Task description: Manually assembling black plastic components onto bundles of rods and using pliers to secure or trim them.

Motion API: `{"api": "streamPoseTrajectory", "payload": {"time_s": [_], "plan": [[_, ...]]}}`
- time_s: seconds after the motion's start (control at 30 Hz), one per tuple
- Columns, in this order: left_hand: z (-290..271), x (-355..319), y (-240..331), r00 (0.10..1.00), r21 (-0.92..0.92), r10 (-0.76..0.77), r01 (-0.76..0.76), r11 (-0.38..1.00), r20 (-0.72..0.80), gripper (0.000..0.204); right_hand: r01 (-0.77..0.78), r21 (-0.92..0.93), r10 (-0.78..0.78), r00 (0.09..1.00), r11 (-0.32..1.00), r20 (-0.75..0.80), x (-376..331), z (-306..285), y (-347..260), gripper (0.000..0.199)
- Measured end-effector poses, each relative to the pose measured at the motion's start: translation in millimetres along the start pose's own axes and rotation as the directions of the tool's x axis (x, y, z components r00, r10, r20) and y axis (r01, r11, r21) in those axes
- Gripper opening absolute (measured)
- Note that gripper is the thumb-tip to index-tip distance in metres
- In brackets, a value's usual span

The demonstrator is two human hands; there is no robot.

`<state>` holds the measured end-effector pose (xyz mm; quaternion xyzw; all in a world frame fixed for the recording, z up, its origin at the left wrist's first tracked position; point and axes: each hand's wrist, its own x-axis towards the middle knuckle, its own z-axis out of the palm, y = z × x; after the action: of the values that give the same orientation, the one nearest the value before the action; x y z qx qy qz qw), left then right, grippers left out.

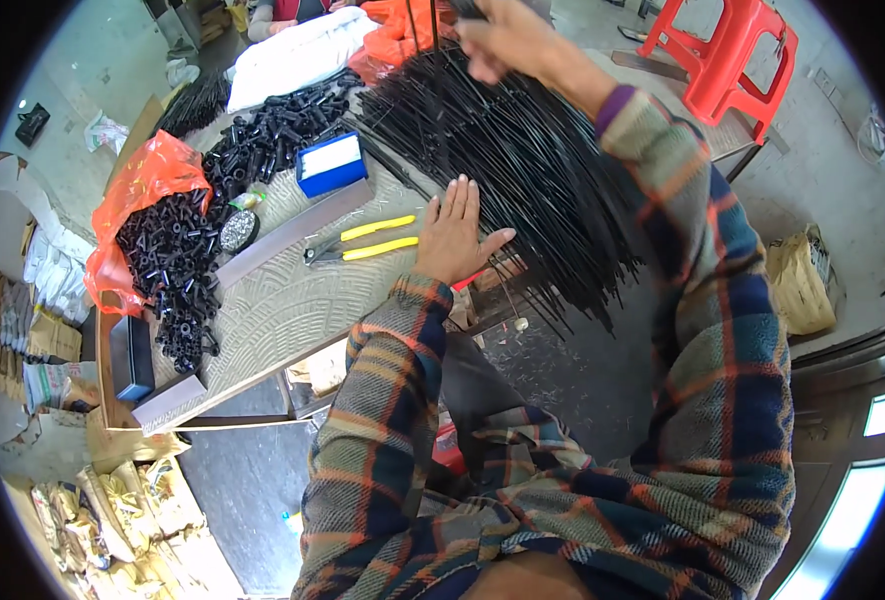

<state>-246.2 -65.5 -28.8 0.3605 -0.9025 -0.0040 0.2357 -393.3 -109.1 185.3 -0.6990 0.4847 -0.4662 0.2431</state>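
Observation:
My left hand lies flat at the table's front edge, thumb out and fingers stretched, beside a wide heap of thin black rods. It holds nothing. Just left of it rest pliers with yellow handles. My right hand is raised over the far end of the rods, its fingers curled and blurred by motion. A dark shape shows at its fingers, too smeared to name. Close to its left, a few dark rods stand out upright from the heap.
Small black tubular parts spill from an orange bag across the table. A blue box, a metal strip and a white sack are there too. A red stool stands at the far right.

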Motion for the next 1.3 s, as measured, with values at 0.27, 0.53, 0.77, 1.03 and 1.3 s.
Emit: {"api": "streamPoseTrajectory", "payload": {"time_s": [0.27,0.53,0.77,1.03,1.3], "plan": [[-41.1,-70.0,13.0,0.981,-0.254,0.147,-0.174,0.951,-0.123,0.052,0.157,0.323,-0.063,0.957,0.933,-0.285,57.4,40.5,-40.3,0.029],[-124.0,-134.9,43.2,0.928,-0.417,0.36,-0.367,0.832,-0.097,0.023,0.434,-0.082,-0.411,0.751,0.897,-0.517,24.2,126.2,34.0,0.021],[-200.7,-117.5,45.5,0.968,-0.805,-0.179,-0.036,0.592,-0.175,0.026,-0.083,0.379,0.079,0.997,0.922,0.026,-5.4,143.3,3.9,0.016],[-254.9,-52.4,-25.2,0.81,-0.985,-0.577,0.163,0.053,0.103,0.049,-0.089,0.3,-0.025,0.933,0.95,0.358,-109.5,146.7,-86.1,0.013],[-226.9,-88.8,-4.6,0.821,-0.97,-0.566,-0.195,-0.145,-0.081,0.03,-0.341,0.655,0.011,0.892,0.675,0.452,-191.4,174.0,-71.2,0.025]]}}
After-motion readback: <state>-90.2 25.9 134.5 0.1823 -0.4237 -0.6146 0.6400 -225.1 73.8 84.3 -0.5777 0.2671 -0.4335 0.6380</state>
